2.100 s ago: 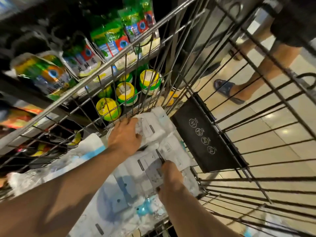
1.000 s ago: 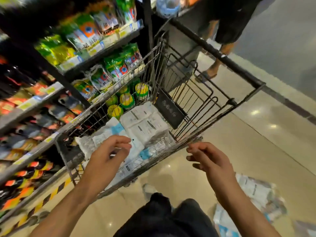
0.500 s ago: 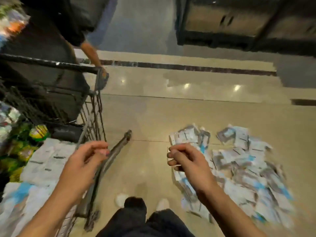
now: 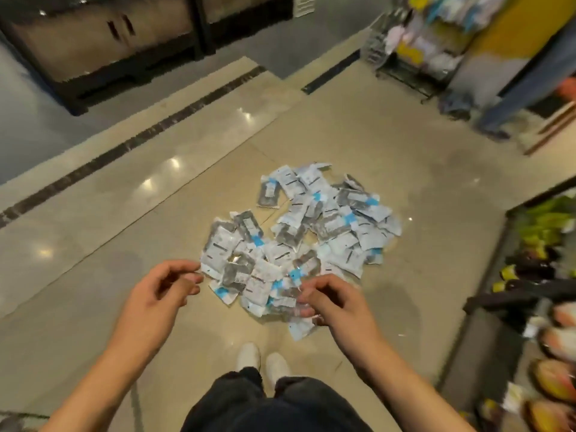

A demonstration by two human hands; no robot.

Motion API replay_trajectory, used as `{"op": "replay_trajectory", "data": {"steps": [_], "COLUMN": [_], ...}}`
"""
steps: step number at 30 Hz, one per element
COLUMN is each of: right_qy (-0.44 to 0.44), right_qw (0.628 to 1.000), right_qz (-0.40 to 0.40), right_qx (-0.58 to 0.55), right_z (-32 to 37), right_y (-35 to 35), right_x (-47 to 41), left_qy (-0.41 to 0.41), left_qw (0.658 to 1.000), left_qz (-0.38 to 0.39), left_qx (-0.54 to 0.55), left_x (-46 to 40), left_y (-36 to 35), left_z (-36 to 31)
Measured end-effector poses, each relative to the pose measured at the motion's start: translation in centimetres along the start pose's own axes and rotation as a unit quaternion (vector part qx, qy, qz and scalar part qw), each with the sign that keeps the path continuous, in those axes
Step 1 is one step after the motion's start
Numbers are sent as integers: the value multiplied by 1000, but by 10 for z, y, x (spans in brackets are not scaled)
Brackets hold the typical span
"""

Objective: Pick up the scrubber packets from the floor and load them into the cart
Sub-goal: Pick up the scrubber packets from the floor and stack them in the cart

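Scrubber packets (image 4: 299, 241) lie in a loose heap on the beige tiled floor (image 4: 389, 157), roughly in the middle of the view, overlapping one another at all angles. They are small white and clear pouches with blue patches and a grey pad showing through some of them. The nearest packets of the heap reach almost to the person's white shoes (image 4: 261, 360), which stand side by side on the tile at the near edge, below dark trouser legs.

Both bare forearms reach forward over the floor. The left hand (image 4: 159, 294) hangs above bare tile just left of the heap, fingers loosely curled with thumb and forefinger drawn near each other, and it holds nothing. The right hand (image 4: 333, 304) hovers over the near right part of the heap, fingers also curled inward; whether its fingertips touch a packet cannot be told, since the hand covers what is under it.

A dark strip (image 4: 134, 135) set in the floor runs diagonally across the far left. Beyond it stands a dark low cabinet (image 4: 103, 39). At far right a wire rack (image 4: 417, 42) carries blurred pale goods. Along the right edge, store shelves (image 4: 536, 275) hold green, yellow and orange packaged goods, blurred.
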State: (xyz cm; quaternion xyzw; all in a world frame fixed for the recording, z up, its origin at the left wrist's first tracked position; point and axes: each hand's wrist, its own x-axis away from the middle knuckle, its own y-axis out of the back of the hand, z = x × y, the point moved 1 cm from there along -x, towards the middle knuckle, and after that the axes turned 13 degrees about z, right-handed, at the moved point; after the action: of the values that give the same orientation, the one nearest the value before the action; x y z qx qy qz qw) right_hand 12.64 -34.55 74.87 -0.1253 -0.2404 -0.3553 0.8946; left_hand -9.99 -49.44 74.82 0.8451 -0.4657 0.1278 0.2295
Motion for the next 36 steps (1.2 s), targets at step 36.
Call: {"op": "replay_trajectory", "data": {"steps": [36], "right_qy": [-38], "right_qw": [969], "right_qz": [-224], "right_qx": [-94], "right_z": [8], "right_y": [400], "right_x": [22], "left_qy": [20], "left_qw": [974], "left_qz": [205], "left_qx": [-98], "left_x": [-139], "left_y": [-390], "left_z": [-162]}}
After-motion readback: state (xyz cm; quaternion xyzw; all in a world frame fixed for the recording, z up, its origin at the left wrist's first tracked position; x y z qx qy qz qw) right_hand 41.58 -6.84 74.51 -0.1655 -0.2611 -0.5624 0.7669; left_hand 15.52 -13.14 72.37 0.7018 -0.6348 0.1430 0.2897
